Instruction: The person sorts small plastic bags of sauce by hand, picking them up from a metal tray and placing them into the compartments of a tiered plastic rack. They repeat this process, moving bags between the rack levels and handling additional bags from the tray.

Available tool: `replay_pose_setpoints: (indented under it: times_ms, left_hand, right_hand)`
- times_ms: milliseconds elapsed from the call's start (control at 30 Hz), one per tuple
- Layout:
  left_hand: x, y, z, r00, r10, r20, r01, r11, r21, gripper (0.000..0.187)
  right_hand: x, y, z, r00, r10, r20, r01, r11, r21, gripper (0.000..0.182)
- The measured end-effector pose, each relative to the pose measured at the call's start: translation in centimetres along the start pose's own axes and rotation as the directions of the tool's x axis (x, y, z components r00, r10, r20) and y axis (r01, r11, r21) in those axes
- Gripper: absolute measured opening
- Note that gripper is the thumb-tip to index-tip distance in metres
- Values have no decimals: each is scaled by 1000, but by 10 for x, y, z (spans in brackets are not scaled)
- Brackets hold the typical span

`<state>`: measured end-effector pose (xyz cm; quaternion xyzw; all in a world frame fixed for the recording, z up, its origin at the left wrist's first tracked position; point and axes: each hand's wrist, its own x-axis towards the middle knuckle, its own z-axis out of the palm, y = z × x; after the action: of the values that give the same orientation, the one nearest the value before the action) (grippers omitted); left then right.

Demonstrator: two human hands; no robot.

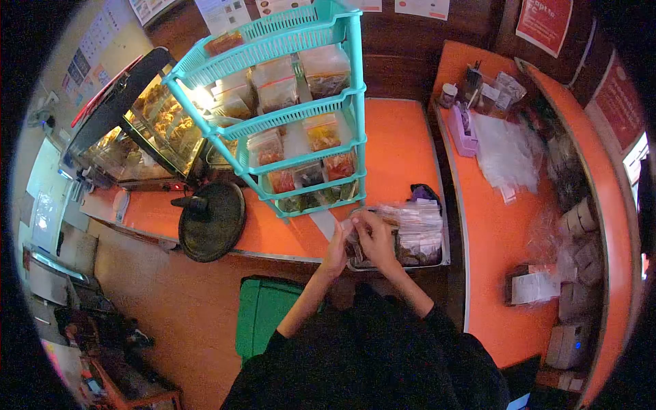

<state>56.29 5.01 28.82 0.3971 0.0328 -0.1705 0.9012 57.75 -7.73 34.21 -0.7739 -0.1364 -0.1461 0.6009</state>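
Observation:
Both my hands meet over the left side of a metal tray (445, 251) at the orange counter's front edge. My left hand (336, 251) is closed on a small clear plastic bag (348, 226) with dark contents, seen only in part. At its top edge, the fingers of my right hand (375, 236) are pinched together; they hide much of the bag. Several similar packets (418, 229) stand packed in rows in the tray, right beside my right hand.
A turquoise tiered rack (301, 113) holding filled bags stands behind my hands. Left are a dark stone mortar (213, 225) and a lit glass display case (157, 126). A green bin (263, 314) stands below. Plastic bags (507, 150) and a lilac box (463, 130) lie on the right counter.

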Motion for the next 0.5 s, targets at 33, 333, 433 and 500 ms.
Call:
replay_pose_setpoints:
  times_ms: [33, 333, 433, 500]
  left_hand:
    - [1, -2, -2, 1000, 0, -8, 0, 1000, -14, 50]
    - [1, -15, -4, 994, 109, -34, -95, 958, 270, 45]
    - [-1, -10, -4, 995, 93, 28, -96, 982, 160, 49]
    - [-5, 1, -2, 992, 84, 93, -91, 993, 75, 52]
  right_hand:
    - [-1, 1, 1, 999, -23, -25, 22, 999, -29, 14]
    - [-4, 0, -4, 1000, -12, 18, 14, 989, -148, 17]
    - [-2, -1, -14, 999, 50, -3, -49, 982, -184, 20]
    - [0, 15, -28, 992, 124, -32, -128, 968, -216, 21]
